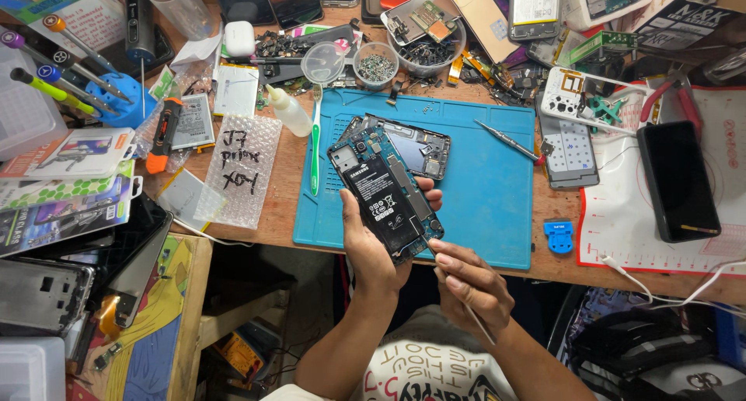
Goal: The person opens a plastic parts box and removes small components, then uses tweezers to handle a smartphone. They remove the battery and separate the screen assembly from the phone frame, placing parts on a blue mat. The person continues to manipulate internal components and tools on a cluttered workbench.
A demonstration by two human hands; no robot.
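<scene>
A cluttered wooden workbench [256, 214] fills the view, with a blue silicone work mat [482, 191] spread at its middle. Over the mat's near edge the person's left hand [371, 249] grips an opened phone [386, 200], back cover off, fingers wrapped round its lower half so that the dark rectangular battery and the circuit board face up. The right hand [470, 280] sits just below and to the right of the phone, pinched shut on a thin metal tool [466, 300] whose tip seems to meet the phone's lower corner, though the contact point is too small to make out surely. The tool's far end is lost against the forearm.

Behind the held phone lies a second phone frame [423, 148], partly hidden by it. A slim screwdriver [507, 141] rests on the mat to the right, well apart from the hands. A green toothbrush [315, 148] lies along the mat's left edge, beside a small soft plastic squeeze bottle [289, 112]. A sheet of bubble wrap [241, 168] sits further left, matt and dimpled. A glossy black phone [676, 179] lies on a white mat at the right. A round clear bowl of screws [376, 65] stands beyond the mat.
</scene>
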